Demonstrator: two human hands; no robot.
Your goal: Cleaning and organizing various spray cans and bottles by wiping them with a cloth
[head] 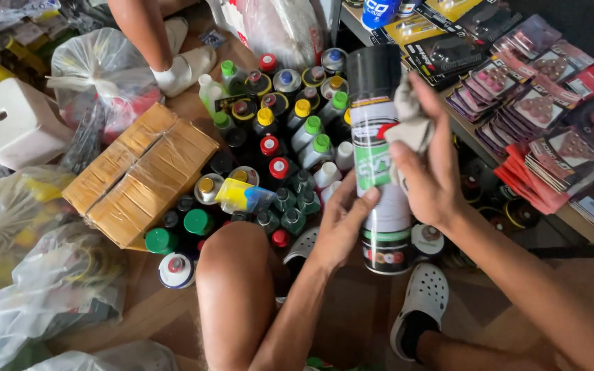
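A tall spray can [377,117] with a black cap and a white, green and black label stands upright in front of me. My left hand [340,223] grips its lower part from the left. My right hand [429,168] presses a crumpled grey cloth [409,118] against the can's right side. My bare knee [235,275] is below the left hand, and my foot in a white perforated clog [421,302] rests under the can.
Several bottles and spray cans with coloured caps [283,148] stand on the floor. A taped cardboard box [142,172] lies left of them. Plastic bags [42,275], a white stool [12,120], another person's leg [147,38] and a shelf of packaged goods [544,117] surround me.
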